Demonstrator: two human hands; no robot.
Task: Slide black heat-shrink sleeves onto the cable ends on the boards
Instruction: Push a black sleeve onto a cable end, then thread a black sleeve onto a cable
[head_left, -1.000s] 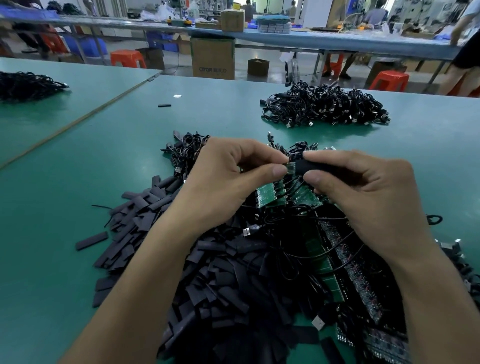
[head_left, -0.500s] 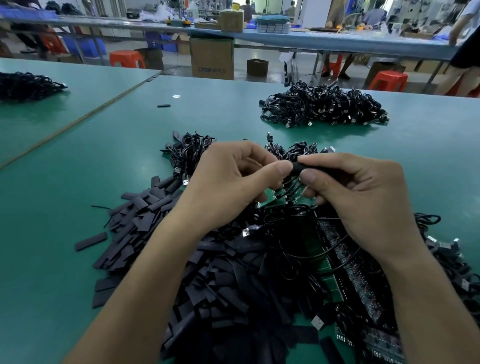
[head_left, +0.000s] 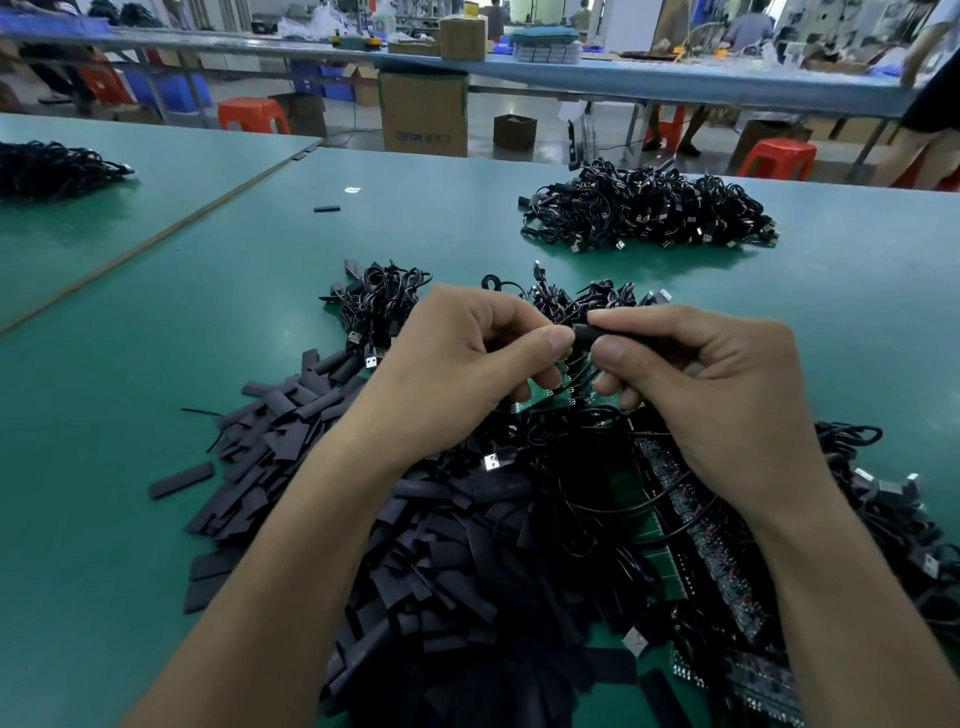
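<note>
Green matting covers the long work table (head_left: 104, 415) under your arms, and past its far edge a blue-topped bench (head_left: 675, 78) runs across the workshop, with a cardboard box (head_left: 423, 111) and orange stools (head_left: 253, 114) on the floor between. On the table, well apart from you, a big pile of coiled black cables (head_left: 644, 213) lies to the right and another dark pile (head_left: 52, 166) sits at the far left. Closer in, a broad heap of loose sleeves (head_left: 457, 571) spreads beneath your forearms: flat, matte black strips, short and cut square, lying every way over one another, a few strays off to the left. Just beside the heap on the right, green circuit boards (head_left: 652, 525) lie in a row under tangled thin black wires, and a smaller cable bundle (head_left: 379, 306) rests beyond your left hand (head_left: 467, 374). Both hands hover above the boards, fingertips meeting. Your right hand (head_left: 717, 395) grips one black heat-shrink sleeve (head_left: 592, 332) between thumb and forefinger; it looks rounded here rather than flat, smooth and dull, and only its left end shows past your fingers. Your left hand is curled, its thumb and forefinger pinching at that exposed end; whether a cable end sits inside is hidden by your fingers.
</note>
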